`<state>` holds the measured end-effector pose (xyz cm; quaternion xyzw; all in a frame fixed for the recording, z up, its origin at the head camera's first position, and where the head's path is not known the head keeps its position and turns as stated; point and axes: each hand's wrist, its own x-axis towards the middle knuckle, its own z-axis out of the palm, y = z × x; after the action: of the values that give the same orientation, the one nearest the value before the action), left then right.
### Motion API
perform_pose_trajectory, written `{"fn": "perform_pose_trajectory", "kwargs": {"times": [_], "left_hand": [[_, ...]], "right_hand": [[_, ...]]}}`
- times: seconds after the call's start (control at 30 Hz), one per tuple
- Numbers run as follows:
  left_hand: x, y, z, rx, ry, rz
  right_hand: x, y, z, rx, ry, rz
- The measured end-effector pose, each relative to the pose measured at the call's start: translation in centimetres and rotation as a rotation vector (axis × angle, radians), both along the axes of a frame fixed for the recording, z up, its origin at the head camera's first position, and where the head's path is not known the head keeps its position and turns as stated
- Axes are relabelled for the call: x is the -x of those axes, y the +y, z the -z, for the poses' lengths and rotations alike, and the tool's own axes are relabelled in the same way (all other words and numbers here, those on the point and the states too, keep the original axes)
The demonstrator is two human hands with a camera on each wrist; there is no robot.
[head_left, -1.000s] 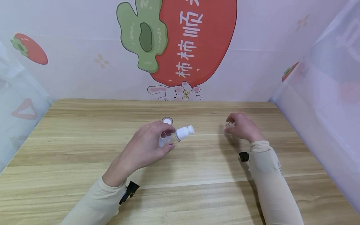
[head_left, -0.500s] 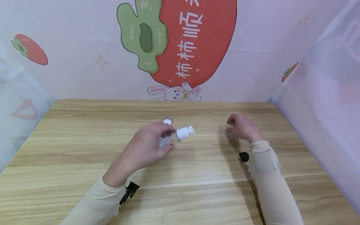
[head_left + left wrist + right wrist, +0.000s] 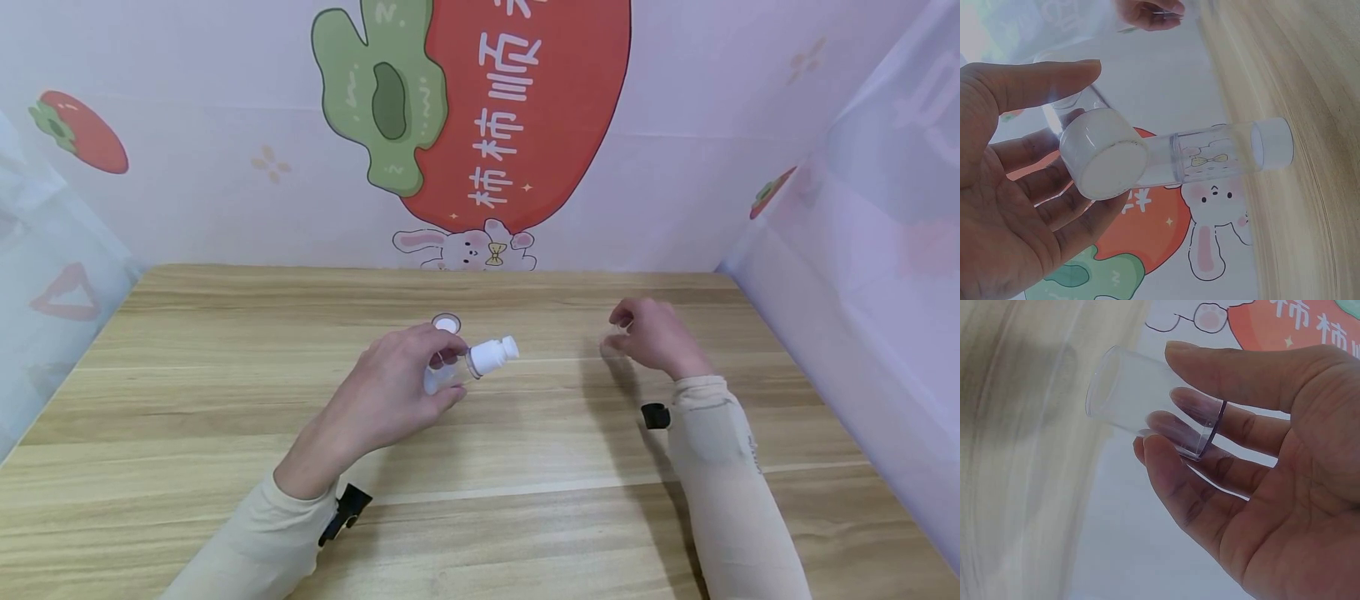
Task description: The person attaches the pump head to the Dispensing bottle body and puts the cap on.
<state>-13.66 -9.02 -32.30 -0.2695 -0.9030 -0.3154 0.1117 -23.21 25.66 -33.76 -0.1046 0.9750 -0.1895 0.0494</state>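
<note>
My left hand (image 3: pixel 397 375) grips a clear bottle with a white pump top (image 3: pixel 491 356), held tilted above the table with its top toward the right. In the left wrist view, the bottle's white base (image 3: pixel 1113 159) faces the camera, between thumb and fingers. On the right, my right hand (image 3: pixel 654 335) holds a clear plastic cap (image 3: pixel 1125 394) above the table. The right wrist view shows thumb and fingertips around one end of this cap, its other rim pointing away from the palm. Head-on, the cap shows only faintly at the fingertips.
Behind the left hand stands a clear cylindrical container (image 3: pixel 446 322), mostly hidden in the head view. From the left wrist, its white base (image 3: pixel 1274 144) shows on the wooden table (image 3: pixel 525 517). A printed cloth wall (image 3: pixel 225 208) rises behind the table, with cloth on both sides.
My right hand has shifted slightly to the right with the clear cap. The left hand and the bottle have stayed in place.
</note>
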Motion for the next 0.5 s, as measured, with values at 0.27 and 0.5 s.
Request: {"fn": "perform_pose_trajectory", "kwargs": {"times": [0.27, 0.5], "left_hand": [[0.0, 0.0, 0.0, 0.005, -0.01, 0.004], [0.0, 0.1, 0.0, 0.008, -0.007, 0.002]], "right_hand": [[-0.7, 0.0, -1.3, 0.021, 0.035, 0.016], [-1.6, -0.5, -2.7, 0.02, 0.081, 0.023]]}}
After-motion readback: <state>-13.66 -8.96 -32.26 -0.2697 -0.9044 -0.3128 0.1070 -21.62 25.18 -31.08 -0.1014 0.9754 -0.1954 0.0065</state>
